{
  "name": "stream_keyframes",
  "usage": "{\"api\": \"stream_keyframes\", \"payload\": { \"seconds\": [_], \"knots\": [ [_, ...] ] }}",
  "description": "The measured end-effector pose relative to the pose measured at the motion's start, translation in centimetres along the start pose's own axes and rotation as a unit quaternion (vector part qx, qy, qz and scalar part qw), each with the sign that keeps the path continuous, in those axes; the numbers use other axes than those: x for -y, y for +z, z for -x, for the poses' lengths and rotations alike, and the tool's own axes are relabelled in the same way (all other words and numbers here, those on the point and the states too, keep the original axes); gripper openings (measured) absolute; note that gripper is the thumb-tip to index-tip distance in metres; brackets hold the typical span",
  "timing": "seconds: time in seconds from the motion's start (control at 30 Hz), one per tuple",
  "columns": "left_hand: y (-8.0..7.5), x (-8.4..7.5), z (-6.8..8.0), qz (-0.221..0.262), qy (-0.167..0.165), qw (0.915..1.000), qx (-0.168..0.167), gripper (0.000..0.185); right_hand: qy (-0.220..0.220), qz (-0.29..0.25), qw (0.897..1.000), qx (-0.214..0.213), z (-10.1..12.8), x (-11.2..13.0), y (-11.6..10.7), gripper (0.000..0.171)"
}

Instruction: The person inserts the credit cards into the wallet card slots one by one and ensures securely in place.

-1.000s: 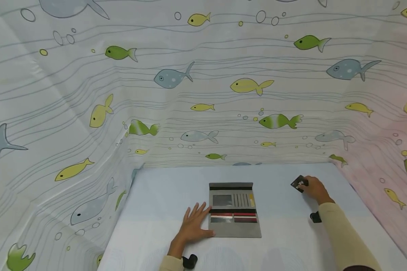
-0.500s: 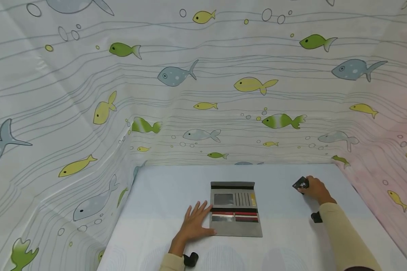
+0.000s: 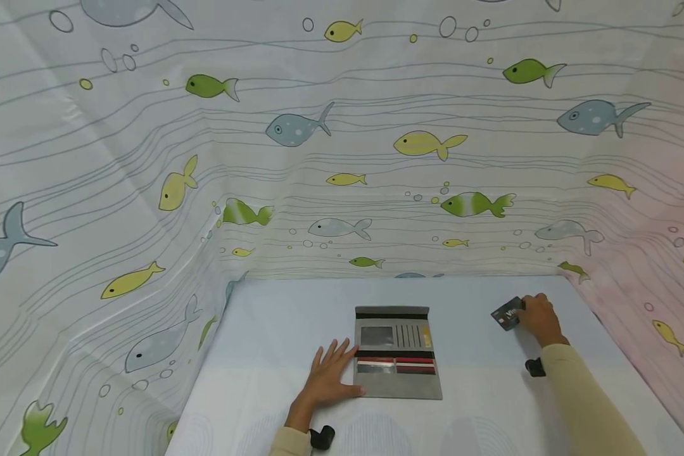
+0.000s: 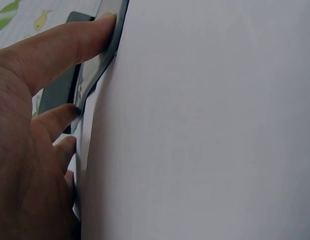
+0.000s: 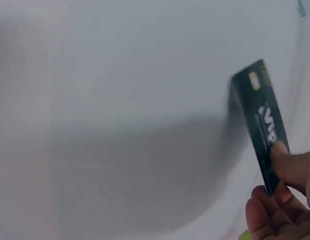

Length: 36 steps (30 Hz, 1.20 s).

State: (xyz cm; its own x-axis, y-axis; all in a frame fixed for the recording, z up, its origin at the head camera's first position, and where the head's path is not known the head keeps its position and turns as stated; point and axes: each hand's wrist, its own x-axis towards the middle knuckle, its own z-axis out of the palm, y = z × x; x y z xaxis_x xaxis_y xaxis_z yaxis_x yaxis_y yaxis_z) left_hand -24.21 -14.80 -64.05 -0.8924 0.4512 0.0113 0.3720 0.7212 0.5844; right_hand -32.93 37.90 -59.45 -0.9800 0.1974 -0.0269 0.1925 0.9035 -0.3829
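Observation:
A grey wallet (image 3: pixel 399 387) lies unfolded on the table, with a clear window, several slots and red and dark cards in its lower pockets. My left hand (image 3: pixel 329 378) has its fingers spread at the wallet's left side, its thumb on the near left corner. In the left wrist view the thumb (image 4: pixel 70 47) rests on the wallet's edge. Off to the right, my right hand (image 3: pixel 540 320) pinches a black VIP card (image 3: pixel 508 313) by one end. The right wrist view shows the card (image 5: pixel 260 115) tilted, with the thumb (image 5: pixel 292 167) on its printed face.
The table (image 3: pixel 296 304) has a pale cover. Fish-patterned sheeting (image 3: pixel 376 209) rises behind it and on both sides. Small black devices sit at the left wrist (image 3: pixel 322 437) and the right wrist (image 3: pixel 535 367).
My right hand has shifted slightly right and turned the card, so more of its lettering shows. The left hand and the wallet keep their places; the head view has shifted slightly.

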Motion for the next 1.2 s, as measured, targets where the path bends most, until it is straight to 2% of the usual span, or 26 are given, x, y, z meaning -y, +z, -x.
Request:
{"api": "stream_keyframes", "payload": {
  "seconds": [0.07,0.13,0.3,0.43,0.6,0.83,1.0,1.2],
  "knots": [
    [0.0,0.0,-0.2,-0.007,-0.002,1.0000,0.004,0.095,-0.008,-0.009,1.000,-0.025,0.1,0.1,-0.7,0.032],
    [0.1,0.1,-0.4,-0.012,-0.005,0.9999,0.005,0.096,-0.010,-0.028,0.999,-0.029,0.3,0.3,-1.5,0.027],
    [0.4,0.1,-0.2,-0.009,-0.014,0.9998,0.006,0.096,0.000,-0.079,0.997,-0.006,1.4,0.7,-2.6,0.028],
    [0.5,0.1,-0.2,-0.010,-0.015,0.9998,0.009,0.096,0.012,-0.139,0.990,0.000,2.2,1.2,-2.5,0.031],
    [0.2,0.0,-0.2,-0.012,-0.015,0.9997,0.016,0.095,0.066,-0.239,0.969,0.021,3.5,3.1,-1.5,0.038],
    [0.1,0.2,-0.4,-0.017,-0.005,0.9998,0.005,0.095,0.071,-0.326,0.942,0.043,5.1,7.1,1.0,0.035],
    [0.1,0.1,-0.3,-0.004,-0.006,0.9999,0.013,0.096,0.058,-0.347,0.934,0.065,5.9,9.6,2.4,0.032],
    [0.1,0.3,-0.4,-0.022,-0.010,0.9996,0.013,0.095,0.037,-0.355,0.931,0.078,6.5,11.8,3.5,0.028]
  ]
}}
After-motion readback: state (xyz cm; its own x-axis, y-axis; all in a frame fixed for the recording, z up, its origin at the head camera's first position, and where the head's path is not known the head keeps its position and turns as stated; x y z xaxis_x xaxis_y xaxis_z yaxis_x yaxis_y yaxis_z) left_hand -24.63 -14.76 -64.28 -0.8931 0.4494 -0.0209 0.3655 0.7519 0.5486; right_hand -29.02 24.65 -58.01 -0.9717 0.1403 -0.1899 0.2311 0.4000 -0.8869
